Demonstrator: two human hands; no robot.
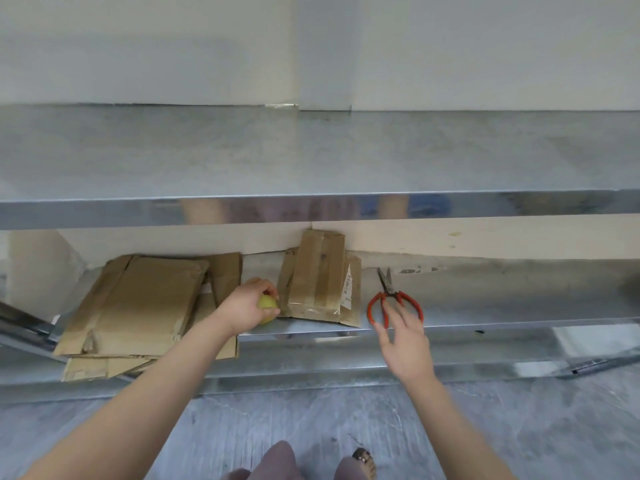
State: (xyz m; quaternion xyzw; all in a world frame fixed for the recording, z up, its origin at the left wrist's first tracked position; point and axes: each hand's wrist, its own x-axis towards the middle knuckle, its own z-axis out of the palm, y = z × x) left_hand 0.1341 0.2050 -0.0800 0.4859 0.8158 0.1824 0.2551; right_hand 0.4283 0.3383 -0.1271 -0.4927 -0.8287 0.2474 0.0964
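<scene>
Against the far pale wall stands a metal rack, and its upper shelf fills the width of the view, bare and dull grey. Below it the lower shelf carries everything in play, and nearest of all is the grey floor.

On the left of the lower shelf lies a stack of flattened cardboard, its near edge hanging over the shelf's front lip. Right of it, at the middle, a smaller taped cardboard piece leans up against the back wall, a white label on its right side.

Both bare forearms reach in from the near edge. The left hand sits between the two lots of cardboard, fingers and thumb curled round a yellow-green round object that rests low on the shelf, just beside the near left corner of the taped piece. Whether it is a fruit or a ball cannot be told.

The right hand is at the shelf's front edge, well apart from the left, fingers spread and straight, gripping nothing. Its fingertips overlap the near ends of the red handles of the scissors; whether they touch cannot be told. These scissors lie flat just right of the taped piece, blades closed and pointing to the far wall, handles toward the hand.
</scene>
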